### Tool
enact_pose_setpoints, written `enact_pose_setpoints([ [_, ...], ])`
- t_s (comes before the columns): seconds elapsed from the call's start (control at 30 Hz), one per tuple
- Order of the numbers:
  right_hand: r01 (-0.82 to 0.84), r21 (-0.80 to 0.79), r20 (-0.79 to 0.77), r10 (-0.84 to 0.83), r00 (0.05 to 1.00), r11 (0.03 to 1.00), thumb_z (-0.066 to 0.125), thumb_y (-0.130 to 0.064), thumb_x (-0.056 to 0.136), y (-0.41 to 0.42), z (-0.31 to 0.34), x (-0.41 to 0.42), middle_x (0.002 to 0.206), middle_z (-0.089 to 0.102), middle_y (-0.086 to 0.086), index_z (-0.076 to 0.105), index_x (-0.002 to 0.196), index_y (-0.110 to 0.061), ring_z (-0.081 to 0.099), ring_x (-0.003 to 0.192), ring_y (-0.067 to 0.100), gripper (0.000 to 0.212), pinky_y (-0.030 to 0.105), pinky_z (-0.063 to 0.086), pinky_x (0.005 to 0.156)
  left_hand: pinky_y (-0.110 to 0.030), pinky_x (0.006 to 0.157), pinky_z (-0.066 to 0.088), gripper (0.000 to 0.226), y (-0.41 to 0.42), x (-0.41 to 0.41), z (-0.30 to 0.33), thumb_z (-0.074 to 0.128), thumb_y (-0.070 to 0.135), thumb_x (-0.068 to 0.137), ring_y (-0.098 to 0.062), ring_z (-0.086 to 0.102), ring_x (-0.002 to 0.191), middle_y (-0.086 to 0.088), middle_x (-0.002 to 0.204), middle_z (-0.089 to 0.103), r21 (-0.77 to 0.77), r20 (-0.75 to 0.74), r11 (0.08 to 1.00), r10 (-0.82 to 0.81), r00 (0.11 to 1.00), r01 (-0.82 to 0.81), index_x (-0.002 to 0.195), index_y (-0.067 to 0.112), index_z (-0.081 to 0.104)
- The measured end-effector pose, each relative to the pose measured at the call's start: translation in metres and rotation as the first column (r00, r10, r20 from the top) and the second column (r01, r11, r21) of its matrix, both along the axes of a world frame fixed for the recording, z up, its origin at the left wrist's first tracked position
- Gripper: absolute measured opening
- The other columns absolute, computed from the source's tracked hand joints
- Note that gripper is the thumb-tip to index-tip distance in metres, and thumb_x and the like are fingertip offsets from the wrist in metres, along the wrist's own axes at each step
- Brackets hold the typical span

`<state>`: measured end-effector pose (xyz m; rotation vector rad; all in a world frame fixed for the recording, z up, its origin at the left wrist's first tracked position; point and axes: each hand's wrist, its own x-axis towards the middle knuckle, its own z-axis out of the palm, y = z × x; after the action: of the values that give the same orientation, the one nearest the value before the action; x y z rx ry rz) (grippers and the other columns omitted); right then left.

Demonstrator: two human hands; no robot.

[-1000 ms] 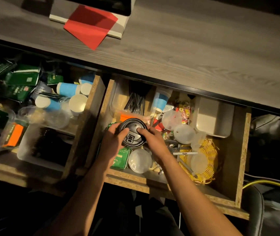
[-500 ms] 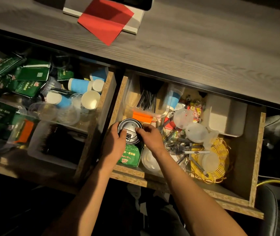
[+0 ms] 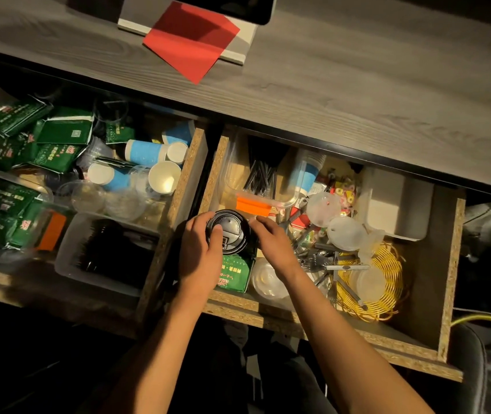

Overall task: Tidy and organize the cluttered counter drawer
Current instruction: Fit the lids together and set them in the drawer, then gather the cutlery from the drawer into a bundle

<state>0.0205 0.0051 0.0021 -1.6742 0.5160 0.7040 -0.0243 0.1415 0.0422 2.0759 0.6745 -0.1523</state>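
Two wooden drawers stand open under the counter. Over the right drawer (image 3: 441, 264), near its front left corner, I hold a stack of black cup lids (image 3: 232, 231) with both hands. My left hand (image 3: 200, 258) curls round the stack's left side with the thumb on top. My right hand (image 3: 274, 243) grips its right edge. Under the lids lies a green packet (image 3: 235, 271). Beside it sit clear lids (image 3: 268, 280), metal cutlery (image 3: 322, 258) and a yellow wire basket (image 3: 387, 264).
The right drawer also holds a clear tub with black straws (image 3: 260, 174), blue paper cups (image 3: 310, 171) and a white box (image 3: 396, 204). The left drawer (image 3: 178, 201) holds green packets (image 3: 59, 135), blue cups, clear cups and a tub of dark items (image 3: 109, 252). Red paper (image 3: 192, 40) lies on the counter.
Both hands kept their hold on the black lids. My left thumb has slid onto the top lid. The view has shifted, so the drawers appear further right and lower.
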Motion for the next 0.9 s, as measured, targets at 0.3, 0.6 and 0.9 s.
enact_pose_setpoints([
  [0.3, 0.271, 0.066, 0.165, -0.278, 0.946, 0.960, 0.058, -0.042, 0.089, -0.056, 0.016, -0.002, 0.101, 0.071, -0.002, 0.071, 0.108, -0.026, 0.065, 0.099, 0.018, 0.029, 0.035, 0.051, 0.090, -0.006, 0.086, 0.039, 0.023, -0.054, 0.008, 0.020, 0.049, 0.020, 0.101, 0.012, 0.051, 0.105, 0.015, 0.116, 0.056, -0.177, 0.190, 0.976, -0.090, 0.978, 0.124, 0.119, 0.030, 0.058],
  [0.6, -0.197, -0.603, 0.160, 0.359, 0.919, 0.773, 0.074, -0.020, 0.085, -0.139, -0.029, -0.025, 0.120, 0.067, 0.006, 0.061, 0.129, -0.012, 0.062, 0.103, 0.017, 0.046, 0.026, 0.048, 0.093, -0.027, 0.099, 0.037, 0.028, -0.108, 0.006, -0.028, 0.043, 0.033, 0.104, -0.009, 0.050, 0.123, 0.007, 0.131, 0.058, -0.391, -0.126, 0.894, -0.290, 0.949, 0.221, 0.126, 0.030, 0.059],
  [0.9, -0.507, -0.747, -0.002, 0.762, 0.647, 0.429, 0.072, -0.051, 0.081, -0.182, -0.067, -0.049, 0.156, 0.036, 0.003, 0.032, 0.153, -0.022, 0.029, 0.146, 0.025, 0.087, 0.048, 0.018, 0.121, -0.020, 0.081, 0.035, 0.032, -0.124, 0.028, -0.044, 0.039, 0.030, 0.106, -0.006, 0.051, 0.107, 0.011, 0.116, 0.057, -0.338, -0.135, 0.891, -0.364, 0.921, 0.303, 0.124, 0.017, 0.061],
])
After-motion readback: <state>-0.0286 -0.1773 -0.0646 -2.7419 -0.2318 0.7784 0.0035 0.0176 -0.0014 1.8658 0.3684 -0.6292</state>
